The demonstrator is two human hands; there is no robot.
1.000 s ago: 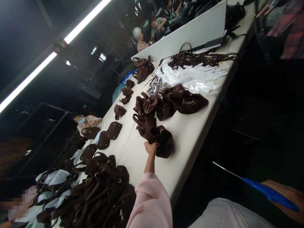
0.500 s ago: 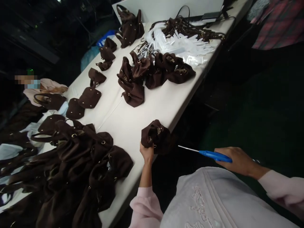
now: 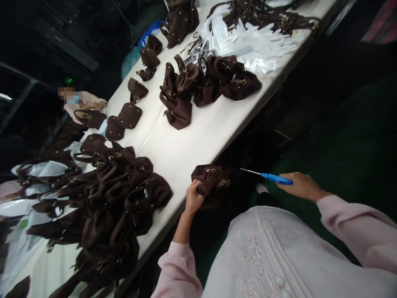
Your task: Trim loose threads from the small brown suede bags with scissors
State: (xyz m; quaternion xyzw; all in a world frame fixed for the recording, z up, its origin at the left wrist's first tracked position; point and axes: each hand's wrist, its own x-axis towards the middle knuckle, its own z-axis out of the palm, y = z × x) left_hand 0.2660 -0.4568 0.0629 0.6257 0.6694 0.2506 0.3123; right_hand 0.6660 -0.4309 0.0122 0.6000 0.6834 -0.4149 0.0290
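Beside the table edge my left hand [image 3: 194, 197] is closed on a dark brown handbag [image 3: 208, 177] with small gold-coloured fittings. The bag hangs partly over the edge. To its right, my right hand [image 3: 299, 186] is wrapped round the handle of a blue-handled tool [image 3: 277, 179] with a long thin metal shaft. Its shaft points left towards the bag, and its tip looks apart from it. The exact kind of tool does not show clearly.
A big heap of brown handbags [image 3: 102, 207] covers the near left of the white table [image 3: 186, 153]. Further along lie more bags [image 3: 204, 80], white plastic pieces [image 3: 245, 45] and brown straps [image 3: 266, 16]. Across the table is a masked person [image 3: 85, 101].
The bag in my left hand has turned and sits further over the table edge. My right hand with the blue-handled tool has moved slightly up and left. The camera view has shifted.
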